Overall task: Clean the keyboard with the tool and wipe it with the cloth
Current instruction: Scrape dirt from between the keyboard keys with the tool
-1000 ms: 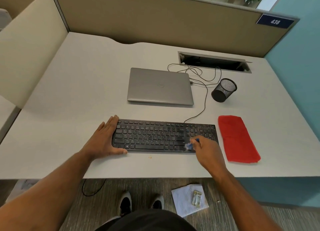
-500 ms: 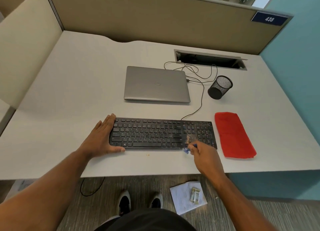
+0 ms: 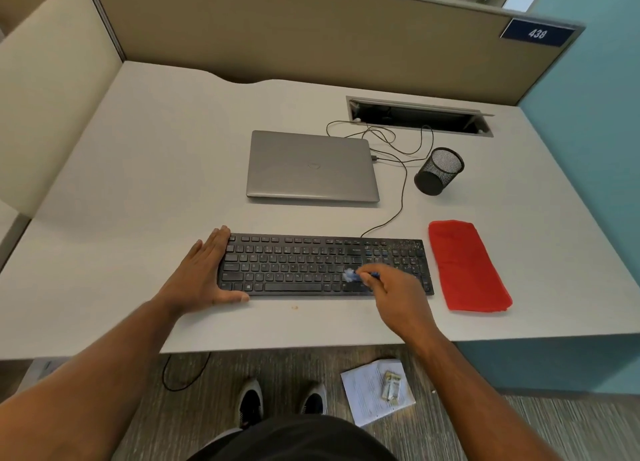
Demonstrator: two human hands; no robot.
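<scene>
- Left hand (image 3: 202, 273), at 9 o'clock of the black keyboard (image 3: 311, 265): fingers straight and flat against its left end, thumb along the front edge, gripping nothing.
- Key legends are too small to read.
- Closed grey laptop (image 3: 311, 166) at 12 o'clock of the keyboard; its lid logo is unreadable.
- Right hand (image 3: 398, 296) over the keyboard's right part, fingers pinched on a small blue tool (image 3: 360, 276); its pale tip is motion-blurred on the keys and the handle mostly hidden.
- Paper (image 3: 375, 391) on the floor at 6 o'clock, its print illegible.
- Black mesh cup (image 3: 438, 171) at 1 o'clock.
- Folded red cloth (image 3: 467, 266) lies just beside the keyboard at 3 o'clock.
- Blue sign (image 3: 536, 33) reads "438".
</scene>
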